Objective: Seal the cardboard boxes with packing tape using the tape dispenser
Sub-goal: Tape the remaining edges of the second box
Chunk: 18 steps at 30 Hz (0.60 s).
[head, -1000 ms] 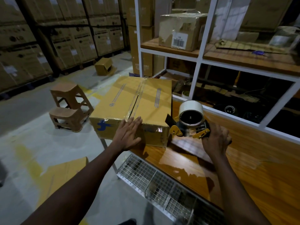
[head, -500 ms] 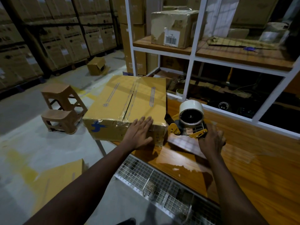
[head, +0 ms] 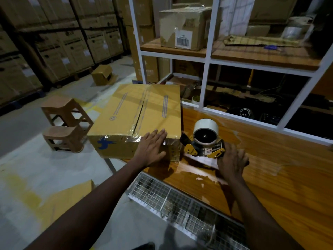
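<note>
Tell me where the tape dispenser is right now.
Head view: the tape dispenser stands on the wooden table, right of centre, just right of the cardboard box, with the right hand against its near side.

Both bare forearms stretch forward. The left hand (head: 152, 147) lies palm down, fingers straight and together, across the near top edge of the cardboard box (head: 135, 112). The right hand (head: 232, 159), just right of the box, curls its fingers over the tape dispenser's (head: 205, 139) near end.
</note>
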Each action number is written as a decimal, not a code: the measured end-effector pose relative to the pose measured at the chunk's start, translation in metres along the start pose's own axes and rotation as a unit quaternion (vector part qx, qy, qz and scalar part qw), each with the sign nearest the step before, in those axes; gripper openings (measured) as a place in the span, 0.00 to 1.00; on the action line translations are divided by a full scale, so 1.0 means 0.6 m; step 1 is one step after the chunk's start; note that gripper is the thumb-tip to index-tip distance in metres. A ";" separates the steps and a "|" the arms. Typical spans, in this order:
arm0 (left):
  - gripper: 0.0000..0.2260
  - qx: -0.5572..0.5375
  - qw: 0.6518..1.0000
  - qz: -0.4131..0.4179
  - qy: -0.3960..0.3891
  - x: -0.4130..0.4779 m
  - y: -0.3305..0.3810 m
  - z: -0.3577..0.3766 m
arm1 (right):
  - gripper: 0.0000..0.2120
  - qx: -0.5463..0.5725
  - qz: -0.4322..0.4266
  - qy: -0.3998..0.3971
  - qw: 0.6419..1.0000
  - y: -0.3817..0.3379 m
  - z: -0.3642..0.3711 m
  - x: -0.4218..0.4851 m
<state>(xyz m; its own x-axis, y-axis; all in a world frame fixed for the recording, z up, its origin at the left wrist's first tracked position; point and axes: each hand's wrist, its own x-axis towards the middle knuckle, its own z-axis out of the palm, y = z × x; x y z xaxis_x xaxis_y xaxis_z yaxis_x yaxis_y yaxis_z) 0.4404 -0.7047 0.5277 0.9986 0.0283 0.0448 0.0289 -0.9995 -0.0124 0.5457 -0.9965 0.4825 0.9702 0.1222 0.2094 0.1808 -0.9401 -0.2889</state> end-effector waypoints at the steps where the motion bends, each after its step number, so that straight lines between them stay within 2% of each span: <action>1: 0.42 0.000 1.000 -0.001 -0.001 0.000 0.001 -0.001 | 0.24 -0.011 -0.004 0.000 1.000 -0.004 0.001 0.002; 8: 0.45 -0.015 1.000 -0.004 -0.012 0.005 0.013 0.004 | 0.24 -0.010 -0.003 -0.021 1.000 -0.040 0.005 0.003; 11: 0.46 -0.027 1.000 -0.002 -0.009 0.007 0.013 0.004 | 0.27 0.006 0.023 -0.043 0.999 -0.053 0.016 -0.012; 18: 0.47 -0.028 1.000 0.000 -0.008 0.012 0.014 0.004 | 0.27 0.053 0.114 -0.086 0.988 -0.090 0.026 -0.042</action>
<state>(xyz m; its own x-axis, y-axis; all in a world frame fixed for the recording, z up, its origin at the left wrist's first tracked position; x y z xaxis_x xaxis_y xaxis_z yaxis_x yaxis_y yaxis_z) 0.4478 -0.7125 0.5256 0.9992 0.0283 0.0281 0.0271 -0.9987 0.0439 0.5142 -0.9440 0.4781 0.9991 -0.0282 -0.0309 -0.0384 -0.9120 -0.4084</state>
